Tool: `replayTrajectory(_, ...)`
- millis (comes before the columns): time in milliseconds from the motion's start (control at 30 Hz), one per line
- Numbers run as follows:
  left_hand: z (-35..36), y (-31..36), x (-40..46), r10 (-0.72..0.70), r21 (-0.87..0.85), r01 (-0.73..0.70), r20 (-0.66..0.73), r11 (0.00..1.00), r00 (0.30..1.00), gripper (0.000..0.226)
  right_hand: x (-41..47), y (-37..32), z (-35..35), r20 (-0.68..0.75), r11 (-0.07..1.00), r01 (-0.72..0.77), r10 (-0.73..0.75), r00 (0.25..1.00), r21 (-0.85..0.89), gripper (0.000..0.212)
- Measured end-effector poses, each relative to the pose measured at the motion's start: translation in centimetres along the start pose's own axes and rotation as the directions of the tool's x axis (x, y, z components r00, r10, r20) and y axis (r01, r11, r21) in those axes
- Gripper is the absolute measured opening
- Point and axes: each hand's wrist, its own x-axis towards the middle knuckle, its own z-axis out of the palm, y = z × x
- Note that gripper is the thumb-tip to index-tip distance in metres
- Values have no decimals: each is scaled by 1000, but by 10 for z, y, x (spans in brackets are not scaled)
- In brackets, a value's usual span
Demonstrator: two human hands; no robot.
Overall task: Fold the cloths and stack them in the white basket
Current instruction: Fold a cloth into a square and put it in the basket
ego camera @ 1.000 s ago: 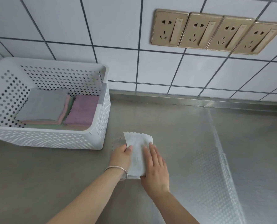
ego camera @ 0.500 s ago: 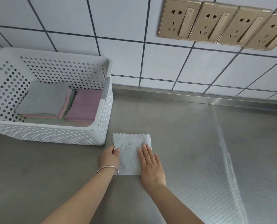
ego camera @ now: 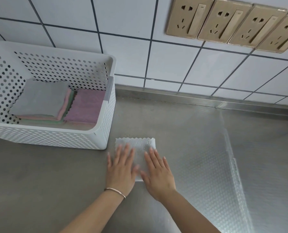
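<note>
Both hands hide the white cloth's (ego camera: 140, 145) near half; left fingers (ego camera: 126, 149) blurred.

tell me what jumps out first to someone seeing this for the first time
Two flat hands, the left hand and right hand, press a small white cloth on the steel counter at centre. To the left stands the white basket holding folded cloths, and gold wall sockets line the tiles at upper right.

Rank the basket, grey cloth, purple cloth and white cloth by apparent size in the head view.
1. basket
2. grey cloth
3. purple cloth, partly hidden, so unsure against the white cloth, which the hands partly cover.
</note>
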Motion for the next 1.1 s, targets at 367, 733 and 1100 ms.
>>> replayTrajectory(367,23,-18,9,78,158,-91,86,983,993,65,14,10,9,253,999,29,-20,967,-31,76)
replayTrajectory(733,-14,-17,-4,-635,-192,640,94,744,767,47,3,-4,-22,268,521,-522,486,832,676,45)
replayTrajectory(1100,-37,31,-34,-520,-459,569,242,682,819,14,-23,26,-36,475,404,-630,422,772,664,17)
